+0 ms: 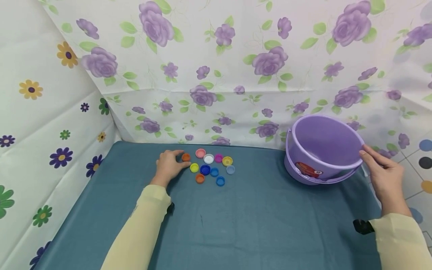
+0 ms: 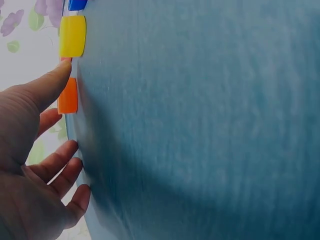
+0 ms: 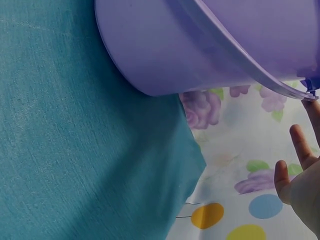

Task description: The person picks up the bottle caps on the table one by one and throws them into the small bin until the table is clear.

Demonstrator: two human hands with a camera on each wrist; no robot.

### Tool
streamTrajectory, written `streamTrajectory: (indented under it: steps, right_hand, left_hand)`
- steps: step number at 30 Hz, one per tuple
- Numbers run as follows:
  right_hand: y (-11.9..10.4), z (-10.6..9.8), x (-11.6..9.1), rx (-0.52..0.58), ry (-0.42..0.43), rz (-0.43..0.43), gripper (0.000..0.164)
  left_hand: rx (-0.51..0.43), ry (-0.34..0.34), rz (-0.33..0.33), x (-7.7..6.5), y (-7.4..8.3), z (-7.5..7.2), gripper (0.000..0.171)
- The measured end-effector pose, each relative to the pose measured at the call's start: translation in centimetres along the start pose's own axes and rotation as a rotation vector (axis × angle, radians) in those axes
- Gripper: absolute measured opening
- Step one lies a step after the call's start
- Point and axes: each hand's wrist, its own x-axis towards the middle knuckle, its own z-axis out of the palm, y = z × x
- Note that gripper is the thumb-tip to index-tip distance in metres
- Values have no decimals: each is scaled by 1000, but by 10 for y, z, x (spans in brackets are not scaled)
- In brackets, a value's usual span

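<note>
My left hand (image 1: 168,167) reaches to the left edge of a group of small round plastic lids on the cloth. Its thumb and index finger stand on either side of an orange lid (image 1: 186,157), and its other fingers are spread in the left wrist view. Close by the thumb lies a yellow lid (image 2: 73,36). At the right, my right hand (image 1: 386,176) holds the rim of a purple bucket (image 1: 324,165), pinching it between thumb and fingers. The bucket is tilted with its mouth up, and its handle hangs down along the front.
Other lids lie close together, among them a pink lid (image 1: 200,153), a white lid (image 1: 208,159), a dark blue lid (image 1: 205,170) and a second orange lid (image 1: 200,178). Blue-green cloth (image 1: 236,225) covers the table. Flowered sheets (image 1: 216,75) hang behind and at the left.
</note>
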Motion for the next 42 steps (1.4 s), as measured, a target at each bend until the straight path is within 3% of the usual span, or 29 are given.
streamTrajectory:
  steps: [11,25,34,42]
  right_hand:
    - [-3,0,1,11,-23,29,50]
    - [0,-3,-1,30,-33,21,47]
    - [-1,-4,-1,7,-45,40,47]
    - [0,-3,1,-4,-44,31,47]
  left_hand:
    - [-16,82,-19,-1,2,3,47]
    - [-44,67,-27,-3,-2,4,44]
    - [-164,111,-22,-7,2,-7,43]
    - [-273,151,51,-2,25,-22,40]
